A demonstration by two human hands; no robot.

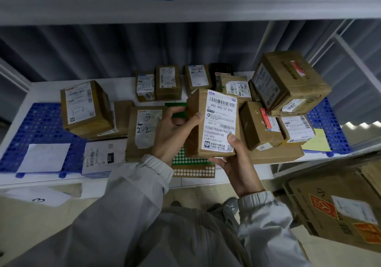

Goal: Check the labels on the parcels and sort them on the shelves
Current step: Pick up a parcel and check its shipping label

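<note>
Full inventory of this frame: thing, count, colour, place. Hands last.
held parcel: one, brown, white label facing the camera, above the shelf's middle
shelf parcels: about a dozen, brown, labelled, some hand-numbered, across the shelf, stacked at right
black parcel: one, back row
shelf: one, white, holds the parcels
blue mats: perforated, left and right shelf ends
green mat: one, perforated, under the held parcel
loose label sheet: one, white, marked 231, front left
yellow note: one, right
large carton: one, brown, orange stickers, lower right
left hand: grips held parcel's left edge
right hand: grips its lower right corner
</note>
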